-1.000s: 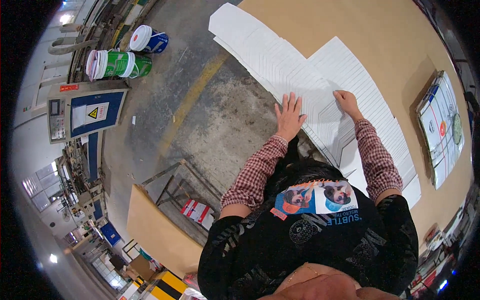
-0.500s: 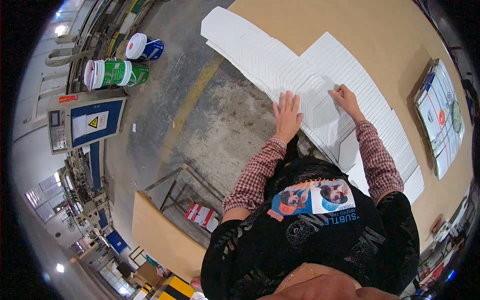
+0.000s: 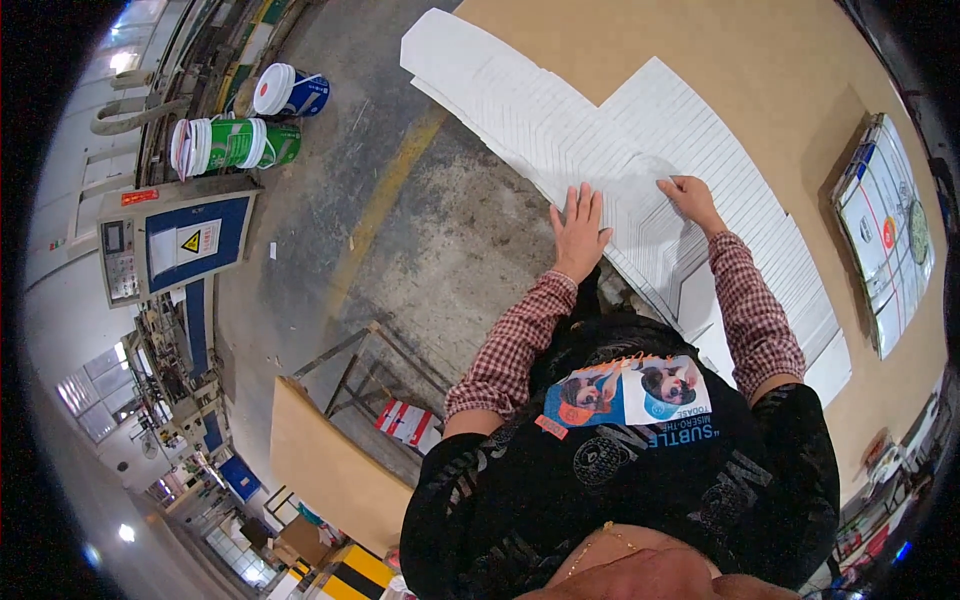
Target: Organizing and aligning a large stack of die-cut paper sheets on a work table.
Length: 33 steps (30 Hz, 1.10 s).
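Observation:
A long row of overlapping white card sheets [image 3: 735, 150] is fanned out across the brown tabletop, their edges forming thin parallel lines. My left hand [image 3: 578, 238] lies flat on the near edge of the row, fingers stretched and slightly spread. To its right, my right hand [image 3: 694, 204] is closed, thumb and fingers pinched at the edge of a white card sheet [image 3: 648, 172] in the middle of the row. The fingertips partly hide the pinched edge. Checked sleeves cover both forearms.
A wrapped flat bundle [image 3: 882, 235] rests at the table's right [image 3: 770, 60]. Buckets, one green [image 3: 232, 143] and one blue [image 3: 308, 95], stand on the floor at left by a machine cabinet [image 3: 180, 245]. Behind my left elbow are a brown board [image 3: 330, 460] and a metal frame [image 3: 350, 375].
My right hand has shifted slightly left along the sheets. My left hand stays spread at the near edge, moved only a little.

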Each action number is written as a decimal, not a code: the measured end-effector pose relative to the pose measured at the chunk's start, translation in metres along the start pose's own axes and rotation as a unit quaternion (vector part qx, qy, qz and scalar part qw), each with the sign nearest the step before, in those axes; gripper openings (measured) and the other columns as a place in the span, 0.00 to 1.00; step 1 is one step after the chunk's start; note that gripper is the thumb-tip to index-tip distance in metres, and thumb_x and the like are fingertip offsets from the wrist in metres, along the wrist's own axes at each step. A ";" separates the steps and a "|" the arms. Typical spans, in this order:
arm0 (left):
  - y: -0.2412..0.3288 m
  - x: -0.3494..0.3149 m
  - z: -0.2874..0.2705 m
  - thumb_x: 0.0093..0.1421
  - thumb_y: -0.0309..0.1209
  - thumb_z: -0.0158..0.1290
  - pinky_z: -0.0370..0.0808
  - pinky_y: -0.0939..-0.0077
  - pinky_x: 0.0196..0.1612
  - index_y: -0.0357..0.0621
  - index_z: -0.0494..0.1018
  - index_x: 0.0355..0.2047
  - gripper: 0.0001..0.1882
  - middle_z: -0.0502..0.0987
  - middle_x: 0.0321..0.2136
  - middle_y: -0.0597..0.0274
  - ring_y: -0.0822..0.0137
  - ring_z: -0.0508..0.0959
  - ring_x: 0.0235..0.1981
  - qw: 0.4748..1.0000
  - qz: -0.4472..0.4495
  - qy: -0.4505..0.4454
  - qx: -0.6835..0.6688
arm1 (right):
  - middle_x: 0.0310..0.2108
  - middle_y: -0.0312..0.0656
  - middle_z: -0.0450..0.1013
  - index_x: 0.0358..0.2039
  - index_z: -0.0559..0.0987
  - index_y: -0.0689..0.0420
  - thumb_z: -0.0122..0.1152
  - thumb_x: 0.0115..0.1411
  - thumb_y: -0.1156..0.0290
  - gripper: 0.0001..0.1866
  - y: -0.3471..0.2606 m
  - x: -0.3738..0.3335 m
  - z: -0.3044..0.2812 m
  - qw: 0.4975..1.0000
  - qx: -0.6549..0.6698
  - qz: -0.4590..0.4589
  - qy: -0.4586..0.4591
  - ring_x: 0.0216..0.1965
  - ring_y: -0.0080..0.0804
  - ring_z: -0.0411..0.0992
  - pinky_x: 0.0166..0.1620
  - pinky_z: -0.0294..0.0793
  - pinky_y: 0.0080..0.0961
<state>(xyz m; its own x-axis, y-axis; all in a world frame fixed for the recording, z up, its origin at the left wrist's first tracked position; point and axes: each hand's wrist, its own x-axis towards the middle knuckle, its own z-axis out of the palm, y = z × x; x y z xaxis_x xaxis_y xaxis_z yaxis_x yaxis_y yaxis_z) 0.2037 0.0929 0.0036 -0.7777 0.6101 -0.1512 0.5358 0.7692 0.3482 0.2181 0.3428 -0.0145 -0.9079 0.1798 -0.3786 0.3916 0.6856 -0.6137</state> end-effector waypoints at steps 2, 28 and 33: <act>-0.002 -0.002 -0.001 0.54 0.42 0.48 0.41 0.42 0.56 0.43 0.48 0.58 0.35 0.41 0.60 0.55 0.54 0.39 0.61 1.000 -0.004 0.000 -0.001 | 0.15 0.52 0.67 0.17 0.73 0.64 0.50 0.51 0.47 0.28 -0.003 -0.001 0.007 0.998 0.042 -0.006 0.042 0.20 0.46 0.67 0.25 0.63 0.38; -0.006 -0.001 0.001 0.51 0.45 0.51 0.41 0.42 0.56 0.39 0.42 0.59 0.43 0.37 0.61 0.53 0.53 0.37 0.62 1.000 0.012 -0.016 -0.019 | 0.09 0.46 0.60 0.13 0.69 0.63 0.52 0.50 0.48 0.27 -0.002 0.002 0.001 0.999 0.027 -0.004 0.031 0.13 0.35 0.59 0.21 0.58 0.34; -0.004 -0.005 -0.001 0.51 0.45 0.51 0.40 0.41 0.56 0.40 0.43 0.59 0.42 0.37 0.61 0.53 0.53 0.37 0.62 0.999 0.012 -0.002 -0.037 | 0.09 0.47 0.61 0.11 0.67 0.64 0.53 0.50 0.49 0.28 0.005 0.001 0.008 0.997 0.011 -0.040 0.068 0.13 0.37 0.60 0.21 0.57 0.35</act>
<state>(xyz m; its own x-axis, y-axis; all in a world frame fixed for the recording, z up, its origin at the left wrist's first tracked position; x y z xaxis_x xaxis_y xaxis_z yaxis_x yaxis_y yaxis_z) 0.2053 0.0862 0.0035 -0.7641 0.6284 -0.1457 0.5275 0.7387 0.4195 0.2203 0.3407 -0.0242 -0.9479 0.2188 -0.2314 0.3180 0.6868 -0.6535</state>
